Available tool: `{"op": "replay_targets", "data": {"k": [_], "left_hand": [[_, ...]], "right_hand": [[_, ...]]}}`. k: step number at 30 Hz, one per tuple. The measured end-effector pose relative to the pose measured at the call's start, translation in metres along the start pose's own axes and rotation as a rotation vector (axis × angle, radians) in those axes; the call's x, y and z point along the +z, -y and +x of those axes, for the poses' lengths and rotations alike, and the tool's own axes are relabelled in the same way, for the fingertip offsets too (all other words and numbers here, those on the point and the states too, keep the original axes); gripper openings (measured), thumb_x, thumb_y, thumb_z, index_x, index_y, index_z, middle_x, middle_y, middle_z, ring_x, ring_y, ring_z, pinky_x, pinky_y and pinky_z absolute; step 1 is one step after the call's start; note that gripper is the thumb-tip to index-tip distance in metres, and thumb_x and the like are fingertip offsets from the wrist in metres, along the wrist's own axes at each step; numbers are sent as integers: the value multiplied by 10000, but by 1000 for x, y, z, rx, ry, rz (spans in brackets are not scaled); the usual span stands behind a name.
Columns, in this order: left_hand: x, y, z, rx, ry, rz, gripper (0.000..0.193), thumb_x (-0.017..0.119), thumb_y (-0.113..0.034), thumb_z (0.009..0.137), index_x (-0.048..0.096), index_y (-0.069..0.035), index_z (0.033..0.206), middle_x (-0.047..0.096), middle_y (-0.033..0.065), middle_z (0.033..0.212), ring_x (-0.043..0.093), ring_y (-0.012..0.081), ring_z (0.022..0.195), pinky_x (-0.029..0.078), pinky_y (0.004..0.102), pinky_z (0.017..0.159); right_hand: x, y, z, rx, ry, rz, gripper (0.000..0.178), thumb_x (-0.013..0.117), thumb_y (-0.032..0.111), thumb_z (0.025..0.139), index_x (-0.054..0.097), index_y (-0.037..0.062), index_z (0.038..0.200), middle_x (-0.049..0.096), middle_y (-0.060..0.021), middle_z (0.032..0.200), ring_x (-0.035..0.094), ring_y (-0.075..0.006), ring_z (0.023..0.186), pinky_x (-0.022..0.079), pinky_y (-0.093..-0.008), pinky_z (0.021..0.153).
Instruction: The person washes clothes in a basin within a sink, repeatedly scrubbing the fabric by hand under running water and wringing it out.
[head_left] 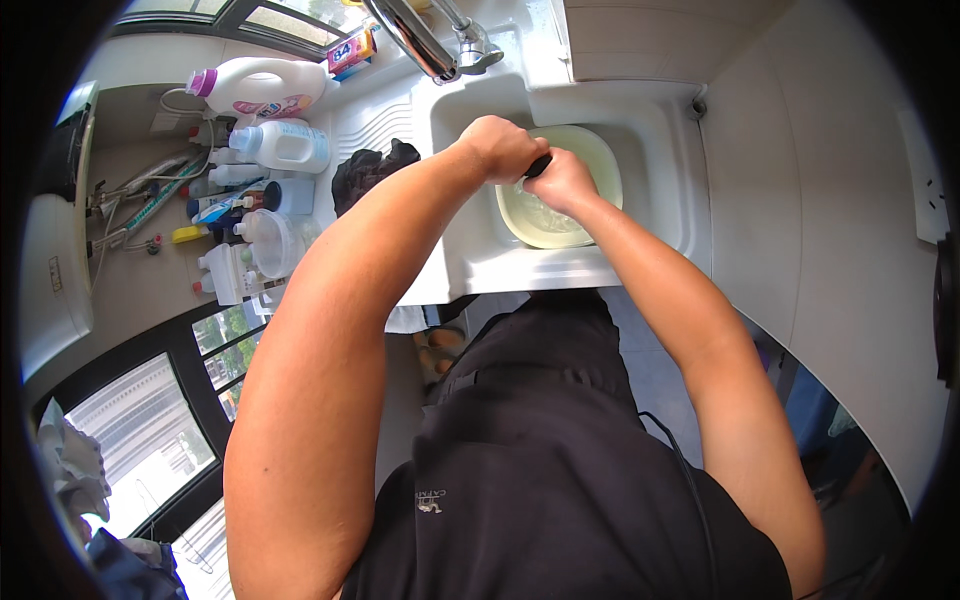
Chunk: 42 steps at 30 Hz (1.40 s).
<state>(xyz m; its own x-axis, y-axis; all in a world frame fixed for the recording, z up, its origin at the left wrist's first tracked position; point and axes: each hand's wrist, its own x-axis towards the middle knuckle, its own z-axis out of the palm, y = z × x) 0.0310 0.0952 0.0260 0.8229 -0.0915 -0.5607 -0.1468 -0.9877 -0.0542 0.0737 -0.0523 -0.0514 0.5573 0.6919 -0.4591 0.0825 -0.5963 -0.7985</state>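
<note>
Over the sink (660, 215) my left hand (503, 150) and my right hand (563, 182) meet, both closed. Between them shows a small black cloth item (538, 166), gripped from both sides; most of it is hidden in my fists, so its exact kind cannot be made out. Directly beneath is a pale yellow-green basin (610, 175) holding cloudy water (550, 222). To the left of the sink, on the ribbed draining area, lies a crumpled black cloth bundle (370, 175), partly behind my left forearm.
A chrome faucet (420, 45) reaches over the sink's far side. Along the left stand a white detergent jug (265, 88) with a purple cap, a pale blue-white bottle (285, 146), a small box (352, 54) and a clear plastic tub (268, 243). A tiled wall (770, 170) borders the right.
</note>
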Motion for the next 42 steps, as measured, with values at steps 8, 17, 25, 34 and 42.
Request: {"op": "replay_targets", "data": {"k": [8,17,25,34,42], "left_hand": [[47,-8,-12,27,-430,191,466,665,-260,956,564,-250,1412,738,39,1021,771,275,893,588,430,737],[58,-28,-7,-553,-260,-981,316,823,-271,759,729,-120,1020,722,88,781,737,281,719,559,425,609],[64,-1,-44,-164,810,-2164,274,721,-300,860,625,-85,999,615,60,770,549,182,535,414,290,461],[62,-15,-124,430,1312,-2393,336,786,-338,936,575,-82,992,551,45,722,513,167,511,369,260,427],[10,-17,-68,-472,330,-1075,211,768,-211,823,682,-28,762,613,89,638,564,217,510,473,390,472]], "right_hand": [[-28,15,11,305,349,317,817,793,134,776,396,130,1490,630,-52,821,627,-140,613,405,-320,447],[-34,-63,39,583,-111,788,706,740,192,928,462,200,1577,596,-140,1380,722,-269,1055,619,-386,849],[-20,-50,-8,-1366,-590,-477,904,848,189,782,449,375,1572,431,-51,1647,428,-284,1535,340,-488,1240],[-33,85,-40,-1736,-77,-423,413,675,193,924,708,134,1332,759,-24,1138,742,-232,1013,632,-399,838],[-41,85,-29,-765,267,-995,218,727,173,866,743,96,1069,768,-124,1026,761,-345,965,623,-454,818]]}}
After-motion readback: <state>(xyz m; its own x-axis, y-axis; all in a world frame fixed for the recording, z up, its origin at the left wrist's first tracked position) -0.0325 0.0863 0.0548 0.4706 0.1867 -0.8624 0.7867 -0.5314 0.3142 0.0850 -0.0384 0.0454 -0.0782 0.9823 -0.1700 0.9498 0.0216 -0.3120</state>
